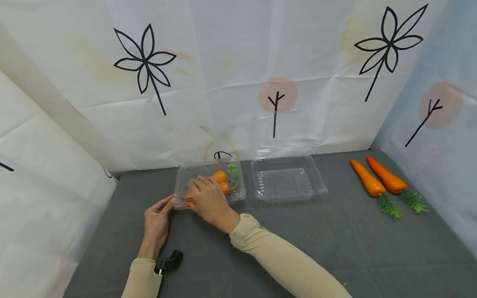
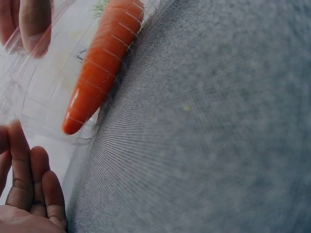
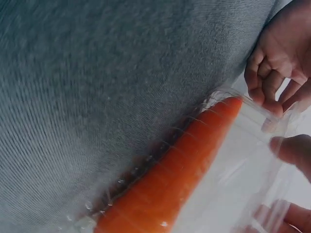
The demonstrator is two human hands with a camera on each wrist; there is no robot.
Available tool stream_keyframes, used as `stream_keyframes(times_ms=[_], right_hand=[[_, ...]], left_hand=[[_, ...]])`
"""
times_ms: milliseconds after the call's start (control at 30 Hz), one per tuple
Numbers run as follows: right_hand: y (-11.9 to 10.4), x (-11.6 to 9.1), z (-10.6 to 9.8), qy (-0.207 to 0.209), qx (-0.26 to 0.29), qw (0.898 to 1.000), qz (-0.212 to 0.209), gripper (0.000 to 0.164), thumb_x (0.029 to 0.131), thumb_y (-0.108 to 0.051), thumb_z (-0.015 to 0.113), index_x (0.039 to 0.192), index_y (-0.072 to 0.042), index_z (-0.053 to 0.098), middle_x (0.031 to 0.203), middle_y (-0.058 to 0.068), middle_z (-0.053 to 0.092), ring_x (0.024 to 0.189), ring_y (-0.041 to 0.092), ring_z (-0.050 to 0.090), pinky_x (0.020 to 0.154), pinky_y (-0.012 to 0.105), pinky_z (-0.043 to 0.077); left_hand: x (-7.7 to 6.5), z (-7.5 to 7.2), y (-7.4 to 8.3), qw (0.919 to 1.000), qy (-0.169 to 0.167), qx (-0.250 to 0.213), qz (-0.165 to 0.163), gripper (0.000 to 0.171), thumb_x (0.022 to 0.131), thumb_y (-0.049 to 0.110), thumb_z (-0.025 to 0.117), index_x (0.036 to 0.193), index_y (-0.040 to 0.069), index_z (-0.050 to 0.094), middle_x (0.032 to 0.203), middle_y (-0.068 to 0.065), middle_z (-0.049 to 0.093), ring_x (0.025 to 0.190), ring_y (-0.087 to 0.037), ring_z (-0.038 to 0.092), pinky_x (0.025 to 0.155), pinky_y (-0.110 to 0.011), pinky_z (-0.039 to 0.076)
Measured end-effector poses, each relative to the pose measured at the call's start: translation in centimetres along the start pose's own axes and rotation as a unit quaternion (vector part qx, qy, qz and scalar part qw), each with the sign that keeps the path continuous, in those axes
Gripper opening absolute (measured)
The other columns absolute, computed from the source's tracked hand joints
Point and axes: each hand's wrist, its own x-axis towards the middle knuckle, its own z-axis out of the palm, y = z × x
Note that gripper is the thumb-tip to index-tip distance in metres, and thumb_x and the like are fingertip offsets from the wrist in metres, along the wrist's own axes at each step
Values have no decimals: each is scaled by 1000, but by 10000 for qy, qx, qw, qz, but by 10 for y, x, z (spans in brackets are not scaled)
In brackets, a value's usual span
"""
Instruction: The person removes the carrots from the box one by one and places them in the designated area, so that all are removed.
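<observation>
A clear plastic clamshell container (image 1: 185, 174) with several orange carrots (image 1: 219, 177) inside sits at the back left of the table. Thumb and fingers of my left hand (image 1: 156, 223) pinch its near left corner. Over the container is my right hand (image 1: 210, 203), its fingers pointing down and covering part of the carrots. In the left wrist view one carrot (image 2: 102, 63) lies along the ribbed side wall, its tip toward the pinched corner. The right wrist view shows that carrot (image 3: 170, 170) behind the plastic, with my right thumb (image 3: 294, 150) close to the rim.
A second clear container (image 1: 288, 178) stands just right of the first, its lid (image 1: 281, 128) raised at the back. Two carrots (image 1: 369, 180) with green tops lie at the far right. Printed white cloth (image 1: 223, 49) hangs behind the grey table (image 1: 298, 231).
</observation>
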Motion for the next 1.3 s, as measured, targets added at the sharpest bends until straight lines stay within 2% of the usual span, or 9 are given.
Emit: stream_keyframes(times_ms=[133, 233, 433, 767, 900, 1100, 1300], right_hand=[[3, 0, 4, -3, -5, 9996, 279, 72, 76, -59, 84, 128, -12, 69, 134, 4, 64, 131, 23, 56, 106, 39, 45], [6, 0, 6, -19, -46, 9993, 371, 79, 75, -67, 80, 130, -12, 68, 139, 5, 62, 133, 23, 54, 109, 41, 42], [9, -2, 8, -36, -32, 10000, 78, 71, 81, -63, 76, 129, -11, 69, 135, 7, 65, 129, 24, 57, 110, 47, 41], [6, -6, 16, 481, -373, 9976, -322, 70, 80, -64, 77, 122, -8, 72, 125, 8, 68, 122, 26, 63, 105, 51, 46], [6, -6, 17, 587, -409, 9968, -356, 71, 79, -64, 78, 121, -7, 72, 123, 9, 69, 119, 26, 64, 103, 52, 47], [6, -6, 17, 652, -584, 9953, -403, 69, 83, -66, 73, 120, -8, 74, 121, 8, 70, 117, 25, 66, 103, 52, 48], [6, -5, 16, 531, -600, 9960, -405, 68, 84, -66, 71, 121, -8, 74, 122, 7, 70, 118, 24, 65, 104, 52, 47]], left_hand=[[0, 0, -1, 9999, -80, 27, 87, 29, 94, 5, 73, 119, -9, 70, 98, 8, 75, 98, -8, 65, 82, -18, 52], [0, 0, -2, 9998, -100, 26, 165, 29, 93, 6, 74, 118, -8, 71, 99, 7, 75, 97, -8, 66, 81, -18, 52], [1, 0, -1, 9999, -40, -3, 116, 33, 94, 6, 73, 121, -12, 68, 98, 8, 75, 99, -8, 65, 82, -18, 51], [-1, 2, 3, 9999, 96, -49, 31, 35, 95, -1, 69, 124, -19, 60, 92, 8, 75, 92, -5, 65, 80, -17, 51], [-2, 3, 3, 9999, 121, -27, 77, 35, 95, -2, 69, 125, -19, 60, 91, 9, 75, 91, -5, 66, 79, -17, 51], [-1, 4, 2, 9998, 128, 7, 152, 35, 94, -1, 70, 123, -20, 61, 90, 8, 75, 90, -6, 66, 77, -17, 51], [0, -1, 2, 9999, -61, 106, -104, 36, 95, 7, 72, 124, -14, 65, 96, 9, 75, 95, -6, 64, 80, -18, 50]])
